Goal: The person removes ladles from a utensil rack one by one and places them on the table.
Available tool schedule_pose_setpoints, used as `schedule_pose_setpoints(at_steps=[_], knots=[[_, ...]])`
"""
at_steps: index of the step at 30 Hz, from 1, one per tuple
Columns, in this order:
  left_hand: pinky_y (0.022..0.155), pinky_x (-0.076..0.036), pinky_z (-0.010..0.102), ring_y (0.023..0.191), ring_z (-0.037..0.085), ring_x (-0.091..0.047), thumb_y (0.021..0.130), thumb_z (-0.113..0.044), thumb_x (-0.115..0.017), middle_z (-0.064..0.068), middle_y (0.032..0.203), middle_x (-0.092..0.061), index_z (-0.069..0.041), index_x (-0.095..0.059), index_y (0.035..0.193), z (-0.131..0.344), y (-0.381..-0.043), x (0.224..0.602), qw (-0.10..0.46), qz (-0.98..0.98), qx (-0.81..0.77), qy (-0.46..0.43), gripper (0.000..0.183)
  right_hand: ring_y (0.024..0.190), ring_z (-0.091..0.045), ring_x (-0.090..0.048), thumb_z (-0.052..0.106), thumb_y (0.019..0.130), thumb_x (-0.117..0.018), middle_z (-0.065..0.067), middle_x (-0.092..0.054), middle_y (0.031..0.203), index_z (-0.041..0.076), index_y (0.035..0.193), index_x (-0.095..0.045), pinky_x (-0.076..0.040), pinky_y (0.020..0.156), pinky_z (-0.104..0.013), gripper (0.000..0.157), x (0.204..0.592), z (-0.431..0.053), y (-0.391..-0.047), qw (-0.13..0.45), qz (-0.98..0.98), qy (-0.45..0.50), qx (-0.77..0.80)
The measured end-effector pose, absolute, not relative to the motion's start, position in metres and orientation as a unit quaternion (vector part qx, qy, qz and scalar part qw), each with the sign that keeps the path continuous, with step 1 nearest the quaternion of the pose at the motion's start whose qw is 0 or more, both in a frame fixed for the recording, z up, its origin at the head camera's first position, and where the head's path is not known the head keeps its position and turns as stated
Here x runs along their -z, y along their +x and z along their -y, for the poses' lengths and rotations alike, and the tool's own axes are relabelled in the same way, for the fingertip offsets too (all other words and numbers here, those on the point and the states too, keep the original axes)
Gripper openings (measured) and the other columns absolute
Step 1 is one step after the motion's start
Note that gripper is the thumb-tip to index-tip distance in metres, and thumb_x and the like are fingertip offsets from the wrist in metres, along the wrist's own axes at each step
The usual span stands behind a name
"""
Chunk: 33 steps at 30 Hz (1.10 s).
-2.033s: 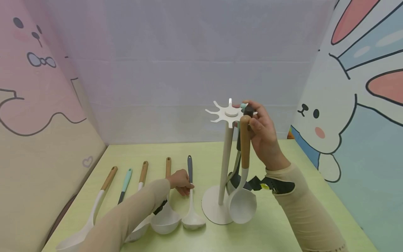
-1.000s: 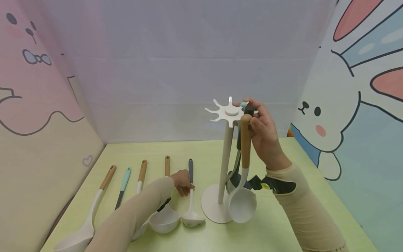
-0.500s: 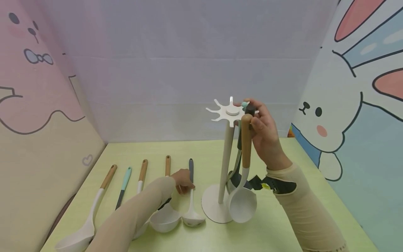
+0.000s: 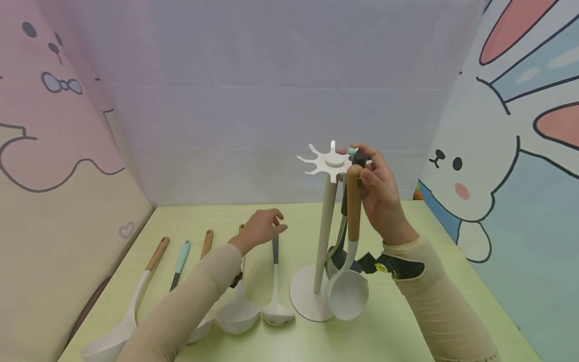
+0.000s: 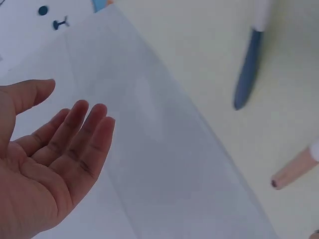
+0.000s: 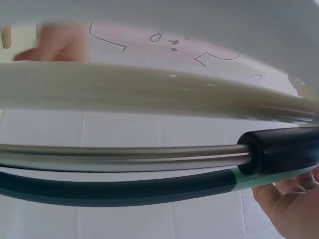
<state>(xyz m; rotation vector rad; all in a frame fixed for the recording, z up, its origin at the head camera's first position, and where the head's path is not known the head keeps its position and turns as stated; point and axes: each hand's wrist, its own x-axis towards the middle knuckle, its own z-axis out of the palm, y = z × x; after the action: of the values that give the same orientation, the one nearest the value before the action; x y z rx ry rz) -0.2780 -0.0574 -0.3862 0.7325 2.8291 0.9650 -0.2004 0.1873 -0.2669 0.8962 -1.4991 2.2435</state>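
My left hand (image 4: 259, 229) is raised, fingers parted and bent loosely, over the top of a grey-handled white ladle (image 4: 276, 281) on the table. The left wrist view shows its palm bare, apart from the grey handle (image 5: 249, 74). At the upper right of a white utensil stand (image 4: 326, 221), my right hand (image 4: 380, 191) grips a cluster of hanging utensil handles, its thumb by the black handle (image 4: 359, 159). A wooden-handled white ladle (image 4: 348, 296) hangs in front. Behind the mint handle (image 6: 244, 180), my right fingers show in the right wrist view; their exact hold is partly hidden.
Left on the table (image 4: 389, 332) lie a white ladle (image 4: 237, 317), a mint-handled utensil (image 4: 182, 257), and other wooden-handled utensils, including a large white one (image 4: 110, 342). My left sleeve covers some of them. Several arms of the stand's top (image 4: 316, 161) bear nothing.
My left hand has let go of the grey-handled ladle's shaft and moved up and away toward the handle's end. The ladle still lies in place. My right hand stays at the stand.
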Motion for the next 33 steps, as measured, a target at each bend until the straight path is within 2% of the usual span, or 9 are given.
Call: schedule_pose_setpoints(at_steps=[5, 9, 13, 16, 18, 22, 25, 28, 33], knots=[[0.088, -0.056, 0.043, 0.107, 0.030, -0.065, 0.098, -0.017, -0.064, 0.015, 0.119, -0.066, -0.001, -0.057, 0.130, 0.052, -0.267, 0.331, -0.072, -0.861, -0.430, 0.262, 0.037, 0.097, -0.015, -0.057, 0.039, 0.086, -0.078, -0.007, -0.062, 0.122, 0.009, 0.131, -0.051, -0.051, 0.085, -0.028, 0.061, 0.264, -0.188, -0.199, 0.148, 0.517, 0.316, -0.781], [0.092, -0.054, 0.046, 0.118, 0.031, -0.060, 0.100, -0.014, -0.059, 0.014, 0.131, -0.059, 0.000, -0.052, 0.135, 0.046, -0.249, 0.293, -0.160, -0.789, -0.511, 0.301, 0.039, 0.098, -0.016, -0.056, 0.043, 0.085, -0.078, -0.010, -0.059, 0.127, 0.006, 0.138, -0.049, -0.051, 0.089, -0.028, 0.071, 0.263, -0.191, -0.199, 0.141, 0.524, 0.319, -0.777], [0.096, -0.051, 0.047, 0.126, 0.030, -0.055, 0.101, -0.013, -0.052, 0.016, 0.140, -0.052, 0.004, -0.046, 0.139, 0.039, -0.227, 0.264, -0.230, -0.723, -0.544, 0.359, 0.042, 0.118, -0.020, -0.052, 0.047, 0.084, -0.078, -0.012, -0.055, 0.136, 0.004, 0.149, -0.039, -0.046, 0.098, -0.031, 0.087, 0.265, -0.197, -0.198, 0.128, 0.521, 0.326, -0.778], [0.101, -0.049, 0.044, 0.131, 0.027, -0.050, 0.099, -0.012, -0.051, 0.017, 0.144, -0.048, 0.006, -0.042, 0.142, 0.033, -0.211, 0.248, -0.270, -0.695, -0.533, 0.400, 0.047, 0.133, -0.024, -0.044, 0.044, 0.085, -0.078, -0.012, -0.052, 0.141, 0.004, 0.153, -0.032, -0.041, 0.103, -0.033, 0.091, 0.267, -0.202, -0.195, 0.135, 0.516, 0.330, -0.779], [0.104, -0.048, 0.041, 0.134, 0.026, -0.047, 0.096, -0.011, -0.055, 0.020, 0.146, -0.046, 0.007, -0.041, 0.142, 0.028, -0.202, 0.240, -0.300, -0.684, -0.508, 0.428, 0.051, 0.136, -0.024, -0.041, 0.039, 0.088, -0.077, -0.011, -0.050, 0.144, 0.005, 0.153, -0.030, -0.039, 0.104, -0.032, 0.088, 0.268, -0.206, -0.191, 0.153, 0.527, 0.327, -0.770], [0.107, -0.044, 0.039, 0.136, 0.028, -0.044, 0.088, -0.005, -0.066, 0.025, 0.142, -0.047, 0.011, -0.044, 0.137, 0.018, -0.193, 0.232, -0.364, -0.662, -0.448, 0.478, 0.056, 0.137, -0.024, -0.040, 0.016, 0.098, -0.064, -0.008, -0.048, 0.146, 0.004, 0.153, -0.030, -0.041, 0.107, -0.029, 0.066, 0.274, -0.215, -0.176, 0.197, 0.584, 0.315, -0.722], [0.109, -0.041, 0.040, 0.133, 0.030, -0.047, 0.085, -0.002, -0.071, 0.027, 0.138, -0.050, 0.012, -0.049, 0.132, 0.011, -0.190, 0.230, -0.389, -0.646, -0.425, 0.501, 0.054, 0.135, -0.023, -0.042, -0.002, 0.097, -0.056, -0.007, -0.049, 0.143, 0.003, 0.149, -0.035, -0.042, 0.107, -0.027, 0.057, 0.286, -0.222, -0.165, 0.227, 0.619, 0.309, -0.685], [0.109, -0.041, 0.041, 0.127, 0.031, -0.053, 0.084, 0.000, -0.073, 0.027, 0.131, -0.056, 0.012, -0.055, 0.126, 0.005, -0.189, 0.229, -0.397, -0.634, -0.424, 0.511, 0.047, 0.131, -0.022, -0.047, -0.012, 0.092, -0.058, -0.007, -0.053, 0.139, 0.002, 0.146, -0.039, -0.045, 0.103, -0.026, 0.059, 0.301, -0.226, -0.156, 0.253, 0.639, 0.313, -0.655], [0.106, -0.045, 0.036, 0.120, 0.031, -0.060, 0.084, 0.001, -0.074, 0.023, 0.118, -0.066, 0.008, -0.067, 0.113, -0.001, -0.187, 0.229, -0.398, -0.641, -0.431, 0.496, 0.031, 0.122, -0.019, -0.054, -0.023, 0.082, -0.063, -0.006, -0.056, 0.133, -0.009, 0.142, -0.040, -0.049, 0.096, -0.024, 0.066, 0.326, -0.226, -0.143, 0.277, 0.672, 0.319, -0.608]])
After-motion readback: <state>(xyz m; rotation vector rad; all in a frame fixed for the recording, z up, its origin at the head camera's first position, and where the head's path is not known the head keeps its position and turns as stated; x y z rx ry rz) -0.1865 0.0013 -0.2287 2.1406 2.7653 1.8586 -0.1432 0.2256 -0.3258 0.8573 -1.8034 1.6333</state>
